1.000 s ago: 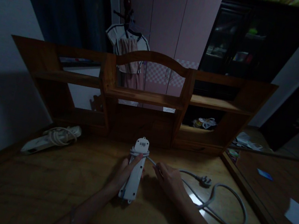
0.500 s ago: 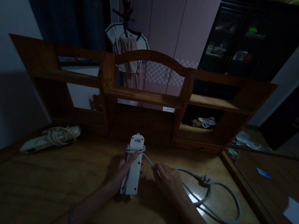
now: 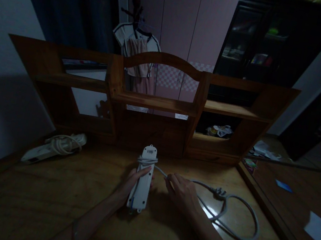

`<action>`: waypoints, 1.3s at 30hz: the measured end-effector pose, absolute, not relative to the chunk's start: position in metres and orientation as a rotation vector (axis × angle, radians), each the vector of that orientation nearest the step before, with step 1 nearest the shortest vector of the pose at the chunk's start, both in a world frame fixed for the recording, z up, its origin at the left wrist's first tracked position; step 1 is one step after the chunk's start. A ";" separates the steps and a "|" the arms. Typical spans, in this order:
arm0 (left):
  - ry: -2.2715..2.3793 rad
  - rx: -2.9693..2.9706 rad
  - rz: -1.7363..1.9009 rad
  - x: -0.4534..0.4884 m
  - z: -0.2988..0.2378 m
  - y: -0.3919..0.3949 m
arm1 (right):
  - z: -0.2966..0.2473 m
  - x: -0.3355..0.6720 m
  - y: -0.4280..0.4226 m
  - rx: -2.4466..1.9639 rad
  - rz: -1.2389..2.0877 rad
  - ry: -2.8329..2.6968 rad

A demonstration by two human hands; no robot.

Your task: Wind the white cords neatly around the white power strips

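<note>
At the middle of the surface (image 3: pixel 40 202), close in front of you, the white strip (image 3: pixel 143 183) lies lengthwise, its far end pointing at the wooden shelf (image 3: pixel 157 103). Your left hand (image 3: pixel 131 182) is closed on the strip from its left side, with fingers laid over the top face about halfway along. Your right hand (image 3: pixel 181 190) sits just right of the strip, apart from it, fingers narrowed onto the cord (image 3: pixel 248 230) where it leaves the strip. A couple of cord turns wrap the strip's far end, just beyond your left fingertips. From your right hand the cord runs right and makes one big loose loop flat on the surface. The plug (image 3: pixel 220 193) lies where the loop crosses itself, near your right hand but not touching it.

Writing: there's a small dark mark on the strip's far end, too dim and small to read. No brand is legible.

A second strip (image 3: pixel 54 146), cord bundled on it, lies well apart at far left by the wall.
</note>
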State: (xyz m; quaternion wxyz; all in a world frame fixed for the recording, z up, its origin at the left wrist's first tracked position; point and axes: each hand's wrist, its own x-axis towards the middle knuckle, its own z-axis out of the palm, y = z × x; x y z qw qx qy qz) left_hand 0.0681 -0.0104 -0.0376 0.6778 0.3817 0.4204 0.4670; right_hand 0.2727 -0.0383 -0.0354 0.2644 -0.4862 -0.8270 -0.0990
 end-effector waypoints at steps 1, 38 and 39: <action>0.970 0.867 1.039 0.067 -0.041 -0.008 | -0.036 0.273 -0.038 -1.312 -0.273 -2.234; 0.964 0.852 1.076 0.075 -0.045 -0.014 | -0.038 0.273 -0.037 -1.314 -0.286 -2.268; 0.963 0.840 1.075 0.075 -0.044 -0.014 | -0.039 0.273 -0.037 -1.313 -0.287 -2.267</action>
